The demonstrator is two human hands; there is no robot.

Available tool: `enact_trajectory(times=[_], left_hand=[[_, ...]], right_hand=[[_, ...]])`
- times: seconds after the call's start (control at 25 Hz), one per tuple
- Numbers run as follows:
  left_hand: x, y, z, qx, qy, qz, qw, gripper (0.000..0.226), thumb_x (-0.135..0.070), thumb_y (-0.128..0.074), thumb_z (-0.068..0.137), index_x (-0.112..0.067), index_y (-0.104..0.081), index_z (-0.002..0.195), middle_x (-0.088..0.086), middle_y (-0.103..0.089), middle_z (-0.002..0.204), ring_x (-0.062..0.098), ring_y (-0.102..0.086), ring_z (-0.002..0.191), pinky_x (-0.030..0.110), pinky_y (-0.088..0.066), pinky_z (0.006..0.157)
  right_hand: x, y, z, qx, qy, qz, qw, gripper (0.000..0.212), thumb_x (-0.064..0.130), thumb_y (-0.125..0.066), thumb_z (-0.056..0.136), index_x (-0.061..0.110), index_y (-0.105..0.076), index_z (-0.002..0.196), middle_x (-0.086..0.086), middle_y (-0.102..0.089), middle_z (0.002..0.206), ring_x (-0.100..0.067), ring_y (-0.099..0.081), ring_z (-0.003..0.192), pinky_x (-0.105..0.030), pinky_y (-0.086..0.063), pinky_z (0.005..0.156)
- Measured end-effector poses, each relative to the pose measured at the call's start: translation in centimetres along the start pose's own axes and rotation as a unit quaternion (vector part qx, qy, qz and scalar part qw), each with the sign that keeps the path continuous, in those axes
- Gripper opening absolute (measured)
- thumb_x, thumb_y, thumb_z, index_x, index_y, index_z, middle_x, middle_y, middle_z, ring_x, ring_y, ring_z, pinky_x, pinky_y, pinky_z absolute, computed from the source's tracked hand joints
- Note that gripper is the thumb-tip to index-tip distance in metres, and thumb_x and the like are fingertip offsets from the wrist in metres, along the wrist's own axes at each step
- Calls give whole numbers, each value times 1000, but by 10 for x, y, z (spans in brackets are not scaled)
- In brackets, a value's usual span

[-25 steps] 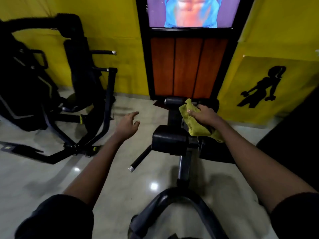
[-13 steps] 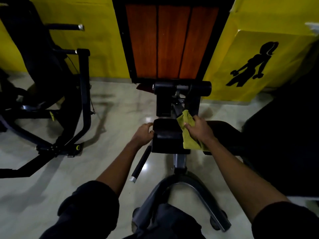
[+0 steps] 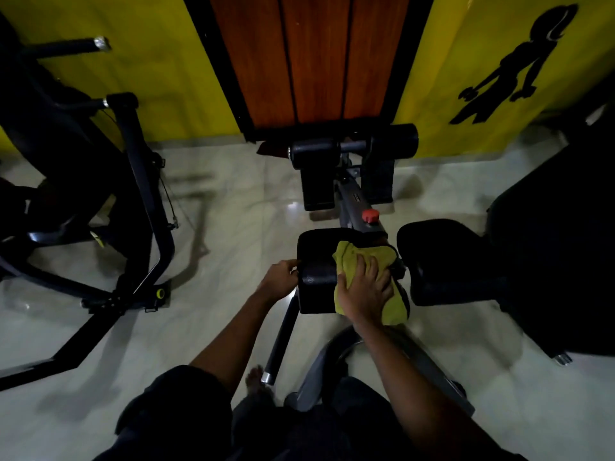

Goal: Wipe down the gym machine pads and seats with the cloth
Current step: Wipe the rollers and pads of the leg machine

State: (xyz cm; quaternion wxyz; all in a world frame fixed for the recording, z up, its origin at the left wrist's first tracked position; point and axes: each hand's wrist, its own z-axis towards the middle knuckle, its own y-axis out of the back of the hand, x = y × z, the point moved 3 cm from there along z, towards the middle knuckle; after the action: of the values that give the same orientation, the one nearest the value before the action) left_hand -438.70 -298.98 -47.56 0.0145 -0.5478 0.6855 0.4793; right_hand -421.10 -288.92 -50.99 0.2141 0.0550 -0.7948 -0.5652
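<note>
Head view: just right of the frame's centre, the right hand [image 3: 364,289] lies flat with its fingers spread on a yellow-green cloth [image 3: 349,261], pressing it onto the right half of a black pad [image 3: 316,244]. The cloth shows above the fingertips and spills out lower right of the palm, draping over the pad's right edge. The left hand [image 3: 281,277] is at the pad's left edge, fingers curled round its side, gripping it. A second black pad [image 3: 442,257] sits just to the right, apart from the first. Above them is a red knob [image 3: 370,216] on the machine's bar and, higher up, two roller pads [image 3: 352,144] before a wooden panel [image 3: 312,58]. Another machine [image 3: 133,194] fills the left side, standing on the glossy floor [image 3: 233,227].
</note>
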Motion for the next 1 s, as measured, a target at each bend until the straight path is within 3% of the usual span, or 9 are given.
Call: enact_trajectory(times=[0.12, 0.32, 0.4, 0.52, 0.6, 0.68, 0.84, 0.92, 1.0], left_hand=[[10, 8, 13, -8, 12, -20, 1000, 49, -6, -45, 87, -28, -68, 125, 2, -68, 125, 25, -64, 111, 25, -47, 88], [35, 21, 37, 60, -10, -100, 993, 47, -14, -48, 77, -46, -75, 97, -16, -73, 109, 5, -65, 107, 34, -50, 100], [38, 26, 42, 92, -33, -82, 992, 47, -14, -48, 78, -46, -75, 101, -15, -72, 113, 6, -66, 104, 28, -51, 96], [40, 29, 50, 129, -72, -39, 988, 48, -8, -52, 84, -39, -71, 116, -9, -67, 126, 12, -65, 98, 23, -48, 87], [47, 27, 52, 163, -106, -31, 980, 55, -3, -53, 83, -36, -66, 125, -10, -56, 140, 10, -56, 121, 24, -43, 101], [50, 30, 57, 186, -143, -4, 972, 63, 2, -50, 81, -35, -62, 131, -14, -42, 150, 5, -43, 131, 23, -37, 106], [53, 32, 70, 231, -145, -6, 962, 67, 1, -49, 79, -39, -62, 130, -15, -49, 145, 4, -54, 117, 28, -42, 100], [55, 30, 79, 261, -115, -51, 957, 66, 3, -49, 77, -40, -66, 124, -13, -53, 142, 6, -51, 124, 32, -42, 107], [59, 28, 84, 280, -100, -90, 950, 64, 4, -47, 76, -36, -70, 120, -11, -55, 140, 8, -45, 134, 32, -38, 112]], right_hand=[[7, -11, -17, -47, -4, 7, 999, 65, 59, -45, 93, 25, -42, 148, -7, -38, 156, -46, -31, 140, -57, -33, 106], [25, -38, -63, -44, 49, 9, 998, 63, 51, -48, 96, 33, -30, 154, 1, -32, 160, -40, -28, 145, -51, -40, 104], [21, -40, -57, -55, 12, 26, 998, 62, 50, -42, 97, 32, -30, 155, -1, -32, 161, -41, -32, 142, -53, -41, 105], [2, -31, -28, -119, -154, 119, 974, 66, 53, -36, 95, 20, -41, 151, -13, -36, 158, -47, -39, 135, -58, -40, 106], [4, -28, -19, -146, -231, 163, 948, 67, 53, -40, 96, 16, -40, 152, -19, -32, 159, -48, -38, 135, -57, -37, 106], [27, -34, -19, -159, -284, 183, 928, 65, 47, -47, 99, 16, -35, 154, -19, -25, 161, -48, -32, 140, -57, -33, 107], [100, -72, -66, -168, -280, 226, 918, 67, 52, -39, 100, 15, -30, 155, -19, -23, 162, -46, -31, 141, -55, -34, 109], [119, -95, -88, -121, -259, 268, 920, 73, 62, -30, 99, 18, -22, 158, -17, -19, 163, -44, -32, 141, -54, -38, 108], [109, -102, -92, -117, -273, 323, 899, 85, 72, -22, 96, 16, -14, 159, -20, -15, 164, -44, -28, 144, -54, -38, 110]])
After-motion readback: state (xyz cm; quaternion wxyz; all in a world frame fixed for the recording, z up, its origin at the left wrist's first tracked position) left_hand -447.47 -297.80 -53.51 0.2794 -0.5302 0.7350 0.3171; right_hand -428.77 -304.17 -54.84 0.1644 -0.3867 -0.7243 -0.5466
